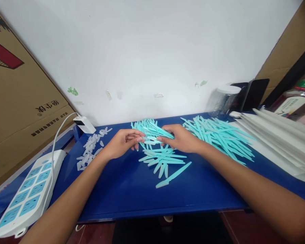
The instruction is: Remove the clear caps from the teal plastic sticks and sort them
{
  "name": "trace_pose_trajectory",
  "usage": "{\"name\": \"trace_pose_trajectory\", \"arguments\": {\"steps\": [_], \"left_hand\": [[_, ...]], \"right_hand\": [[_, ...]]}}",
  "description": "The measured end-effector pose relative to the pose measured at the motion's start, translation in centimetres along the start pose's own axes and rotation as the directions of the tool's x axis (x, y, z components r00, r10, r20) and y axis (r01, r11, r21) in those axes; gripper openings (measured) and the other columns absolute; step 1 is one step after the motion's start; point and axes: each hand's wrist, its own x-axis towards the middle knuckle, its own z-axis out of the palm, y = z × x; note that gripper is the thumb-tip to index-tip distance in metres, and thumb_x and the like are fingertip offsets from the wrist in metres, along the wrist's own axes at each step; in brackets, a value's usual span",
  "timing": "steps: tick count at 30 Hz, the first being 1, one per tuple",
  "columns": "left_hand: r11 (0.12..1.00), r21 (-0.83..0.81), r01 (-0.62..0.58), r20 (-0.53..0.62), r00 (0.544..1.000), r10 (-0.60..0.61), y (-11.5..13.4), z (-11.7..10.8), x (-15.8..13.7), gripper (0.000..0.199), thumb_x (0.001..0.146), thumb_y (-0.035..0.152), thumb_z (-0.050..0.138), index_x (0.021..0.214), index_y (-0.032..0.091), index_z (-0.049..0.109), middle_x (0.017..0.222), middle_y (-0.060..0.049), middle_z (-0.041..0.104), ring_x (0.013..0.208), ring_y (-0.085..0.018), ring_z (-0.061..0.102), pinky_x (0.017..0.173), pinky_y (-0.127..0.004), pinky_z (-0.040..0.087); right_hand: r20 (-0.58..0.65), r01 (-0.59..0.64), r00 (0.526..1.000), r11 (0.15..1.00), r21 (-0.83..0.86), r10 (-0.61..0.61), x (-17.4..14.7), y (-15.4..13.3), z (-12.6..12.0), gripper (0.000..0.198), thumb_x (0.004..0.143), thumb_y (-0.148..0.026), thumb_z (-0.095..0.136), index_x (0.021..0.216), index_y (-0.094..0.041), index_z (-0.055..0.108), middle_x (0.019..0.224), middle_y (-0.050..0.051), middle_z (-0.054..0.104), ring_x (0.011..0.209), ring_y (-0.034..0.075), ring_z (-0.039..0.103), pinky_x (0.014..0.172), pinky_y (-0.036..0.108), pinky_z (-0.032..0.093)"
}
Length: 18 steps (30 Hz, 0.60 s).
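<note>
My left hand (123,142) and my right hand (180,138) meet over the middle of a blue table (127,189). Between their fingertips they hold a slim teal plastic stick (152,138) with a clear cap end toward the left hand. Just below lies a small heap of teal sticks (162,159), some capped. One capped stick (173,175) lies apart, nearer the front edge. A fan of teal sticks (148,127) lies behind the hands, and a larger pile of teal sticks (218,135) spreads to the right. Small clear caps (90,149) are scattered to the left.
A white power strip (27,193) with blue sockets rests at the left edge, its plug block (84,124) by the wall. Cardboard boxes (17,101) lean at left. White long packets (282,139) are stacked at right, behind them a clear jar (222,101) and a dark phone (255,93).
</note>
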Motion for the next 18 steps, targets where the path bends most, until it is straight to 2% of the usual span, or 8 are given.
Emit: {"name": "trace_pose_trajectory", "arguments": {"steps": [4, 8, 15, 18], "left_hand": [[0.999, -0.033, 0.027, -0.009, 1.0, -0.027, -0.1, 0.4, 0.1, 0.037, 0.09, 0.048, 0.074, 0.109, 0.017, 0.074, 0.079, -0.006, 0.076, 0.068, -0.018, 0.072, 0.061, -0.027, 0.057], [0.997, -0.055, 0.049, -0.034, 0.998, -0.051, 0.0, 0.8, 0.2, 0.038, 0.087, 0.05, 0.077, 0.103, 0.015, 0.075, 0.081, -0.009, 0.079, 0.074, -0.022, 0.075, 0.062, -0.028, 0.056], [0.974, -0.198, 0.107, -0.114, 0.985, -0.131, 0.2, 2.8, 0.2, 0.038, 0.076, 0.049, 0.086, 0.082, 0.015, 0.071, 0.074, -0.005, 0.077, 0.068, -0.019, 0.069, 0.07, -0.034, 0.06], [0.972, -0.211, 0.1, -0.146, 0.98, -0.132, 0.4, 3.4, 0.2, 0.041, 0.075, 0.053, 0.085, 0.084, 0.016, 0.071, 0.079, -0.006, 0.079, 0.072, -0.022, 0.071, 0.07, -0.036, 0.061]], "right_hand": [[-0.002, 0.056, 0.998, 0.998, -0.038, -0.056, 0.0, -0.1, 0.1, 0.026, 0.097, -0.041, 0.063, 0.082, -0.02, 0.059, 0.076, 0.001, 0.072, 0.064, 0.015, 0.064, 0.061, 0.027, 0.042], [0.009, 0.083, 0.997, 0.99, -0.114, -0.083, -0.1, 0.1, 0.3, 0.029, 0.097, -0.04, 0.063, 0.078, -0.02, 0.055, 0.072, -0.001, 0.067, 0.065, 0.015, 0.061, 0.059, 0.028, 0.036], [-0.075, 0.091, 0.991, 0.962, -0.259, -0.114, 0.0, 0.3, 1.2, 0.05, 0.097, -0.055, 0.061, 0.07, -0.022, 0.035, 0.061, -0.005, 0.036, 0.059, 0.012, 0.038, 0.057, 0.028, 0.022], [-0.076, 0.05, 0.995, 0.984, -0.173, -0.064, -0.1, 0.1, 1.2, 0.052, 0.094, -0.059, 0.062, 0.07, -0.022, 0.035, 0.063, -0.005, 0.035, 0.058, 0.013, 0.047, 0.055, 0.027, 0.024]]}}
